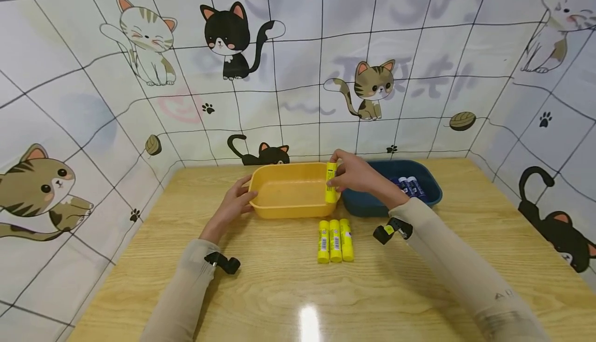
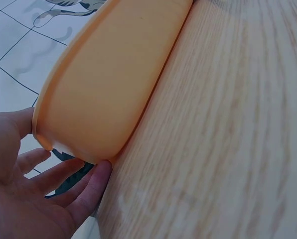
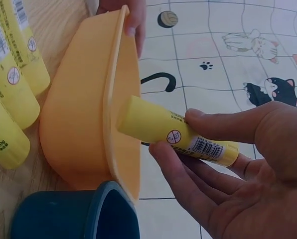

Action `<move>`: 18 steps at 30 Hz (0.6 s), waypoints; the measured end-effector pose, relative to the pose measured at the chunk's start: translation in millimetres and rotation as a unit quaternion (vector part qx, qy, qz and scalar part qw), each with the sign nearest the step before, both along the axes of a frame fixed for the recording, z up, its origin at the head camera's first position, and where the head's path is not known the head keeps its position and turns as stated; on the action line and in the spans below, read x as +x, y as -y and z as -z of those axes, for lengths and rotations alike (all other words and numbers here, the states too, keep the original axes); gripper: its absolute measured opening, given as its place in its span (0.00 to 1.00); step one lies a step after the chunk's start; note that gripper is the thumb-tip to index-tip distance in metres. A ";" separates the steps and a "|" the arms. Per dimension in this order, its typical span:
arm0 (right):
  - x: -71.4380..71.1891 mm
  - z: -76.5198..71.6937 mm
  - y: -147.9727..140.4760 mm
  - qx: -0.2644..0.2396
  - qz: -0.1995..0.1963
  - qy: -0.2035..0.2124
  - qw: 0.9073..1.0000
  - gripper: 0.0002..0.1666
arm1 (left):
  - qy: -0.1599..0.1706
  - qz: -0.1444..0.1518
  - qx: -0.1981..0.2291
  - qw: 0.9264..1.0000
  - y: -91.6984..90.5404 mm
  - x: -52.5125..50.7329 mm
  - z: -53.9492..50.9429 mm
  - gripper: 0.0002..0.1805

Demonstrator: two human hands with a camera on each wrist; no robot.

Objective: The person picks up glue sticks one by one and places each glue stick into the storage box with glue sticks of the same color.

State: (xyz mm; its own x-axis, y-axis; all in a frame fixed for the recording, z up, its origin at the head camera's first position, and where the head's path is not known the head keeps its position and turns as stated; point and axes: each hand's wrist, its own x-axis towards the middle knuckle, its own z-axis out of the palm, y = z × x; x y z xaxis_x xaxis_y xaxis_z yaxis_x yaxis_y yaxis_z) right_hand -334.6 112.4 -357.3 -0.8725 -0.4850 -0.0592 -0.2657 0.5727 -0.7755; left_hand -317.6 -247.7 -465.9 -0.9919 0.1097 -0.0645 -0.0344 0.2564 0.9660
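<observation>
Head view's got the right hand (image 1: 356, 174) pinching a yellow tube (image 1: 331, 191), long axis roughly upright, at the orange bin (image 1: 288, 211)'s right end, left hand (image 1: 235, 202) gripping its left end, blue bin (image 1: 360, 207) just right of it holding, I think, dark tubes (image 1: 412, 187).

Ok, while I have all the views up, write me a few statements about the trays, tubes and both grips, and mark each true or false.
1. The blue tray stands right of the yellow tray. True.
2. The blue tray holds nothing. False: blue-and-white tubes lie in it.
3. The right grip holds a yellow tube. True.
4. Five tubes lie in front of the trays. False: three yellow tubes lie on the table there.
5. The left grip touches the yellow tray. True.
</observation>
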 end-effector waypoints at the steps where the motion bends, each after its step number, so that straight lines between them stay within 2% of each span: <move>1: -2.9 0.2 0.6 0.006 0.003 -0.002 1.000 0.29 | 0.000 0.002 0.000 1.000 -0.7 -0.5 -0.6 0.37; 8: -22.5 3.4 9.2 0.040 0.019 0.000 0.999 0.29 | 0.004 -0.001 0.001 1.000 -1.5 -1.0 -0.5 0.37; 18: -45.9 7.7 24.3 0.109 0.010 0.005 0.994 0.28 | 0.002 0.001 0.001 1.000 -0.5 -0.8 1.2 0.37</move>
